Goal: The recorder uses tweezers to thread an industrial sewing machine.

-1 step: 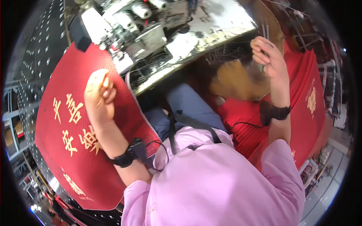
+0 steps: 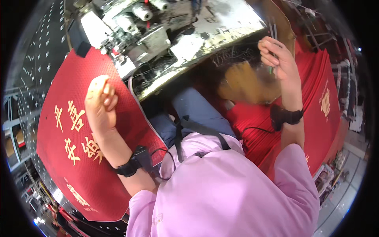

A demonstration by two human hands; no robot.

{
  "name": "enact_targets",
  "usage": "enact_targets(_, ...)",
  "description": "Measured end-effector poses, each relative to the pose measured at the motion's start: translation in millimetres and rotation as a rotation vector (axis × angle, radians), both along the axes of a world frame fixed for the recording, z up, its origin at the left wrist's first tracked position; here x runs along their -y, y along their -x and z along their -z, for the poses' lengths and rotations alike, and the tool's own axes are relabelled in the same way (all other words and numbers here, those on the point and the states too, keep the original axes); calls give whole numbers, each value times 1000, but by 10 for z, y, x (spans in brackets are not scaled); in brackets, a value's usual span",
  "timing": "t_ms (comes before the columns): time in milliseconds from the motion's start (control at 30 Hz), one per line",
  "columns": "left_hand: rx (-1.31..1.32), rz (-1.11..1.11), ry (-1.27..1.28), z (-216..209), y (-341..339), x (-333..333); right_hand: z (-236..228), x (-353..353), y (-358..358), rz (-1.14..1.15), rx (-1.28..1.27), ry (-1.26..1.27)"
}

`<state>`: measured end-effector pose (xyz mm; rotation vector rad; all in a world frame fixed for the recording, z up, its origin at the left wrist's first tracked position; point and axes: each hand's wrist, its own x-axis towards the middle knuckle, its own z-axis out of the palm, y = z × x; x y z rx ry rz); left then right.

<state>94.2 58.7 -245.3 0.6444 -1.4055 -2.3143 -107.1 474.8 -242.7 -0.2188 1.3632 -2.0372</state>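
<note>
My left hand (image 2: 101, 103) is closed, its fingers curled in, over a red quilted sheet (image 2: 59, 166) with gold lettering. Whether anything sits inside those fingers is hidden. Just beyond it stands a sewing machine (image 2: 146, 45) with white thread cones (image 2: 142, 12); the sheet's far edge reaches its front part. At the right end of the machine table (image 2: 221, 27), my right hand (image 2: 278, 57) is raised with fingers bent and pressed together. Thin pale rods (image 2: 273, 29) and a small green piece (image 2: 271, 70) show beside it; I cannot tell whether they are held.
Folded red fabric (image 2: 316, 106) is piled to the right of my legs. A brown-yellow panel (image 2: 246, 81) lies under the table. Loose threads (image 2: 233, 55) hang along the table edge. On the left rises a dark, studded surface (image 2: 39, 71). Black bands (image 2: 128, 169) with cables circle my wrists.
The whole view has shifted slightly to the left. Both hands keep nearly the same pose, and the red sheet has not visibly moved.
</note>
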Motion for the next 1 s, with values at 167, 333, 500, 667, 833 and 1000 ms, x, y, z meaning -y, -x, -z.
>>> enact_targets(167,49,2,155,-29,-34,31,-97,172,-121,-92,29,98)
enact_targets(333,83,-8,295,-18,-87,-72,-206,260,-233,-52,-36,148)
enact_targets(500,114,-12,331,-56,-101,-194,-197,103,-227,331,-213,-5)
enact_targets(667,192,-37,283,35,2,-361,94,-33,-184,613,-172,-23)
enact_targets(833,192,-45,234,74,37,-513,467,-367,155,746,-3,228)
enact_targets(1000,152,5,252,85,10,-664,739,-602,376,824,96,143)
